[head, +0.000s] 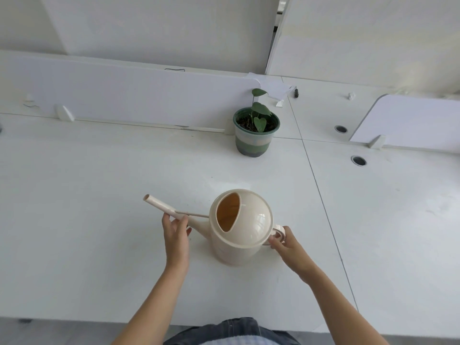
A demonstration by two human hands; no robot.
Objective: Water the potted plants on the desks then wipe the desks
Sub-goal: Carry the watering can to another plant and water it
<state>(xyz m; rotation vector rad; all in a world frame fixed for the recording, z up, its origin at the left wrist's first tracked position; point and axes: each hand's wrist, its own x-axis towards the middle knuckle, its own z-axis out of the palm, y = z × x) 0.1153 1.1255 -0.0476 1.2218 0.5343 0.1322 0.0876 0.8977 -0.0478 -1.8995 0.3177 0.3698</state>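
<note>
**Both your hands on the watering can (240,227), potted plant (256,128) at the far edge**

Your watering can stands upright on the white worktop (99,195), close to the near edge and about midway along it. Its fill opening faces up and its spout (159,204) slants off toward the left edge. Your left hand (175,235) grips the spout near its base, fingers (183,218) curled over it. Your right hand (286,241) pinches the loop handle (280,231) on the can's opposite side. The potted plant sits well apart from the can, at the far edge, just beside the end of the white divider panel (124,93). Past a seam on the right, the neighbouring worktop shows two round cable holes (358,160).
</note>
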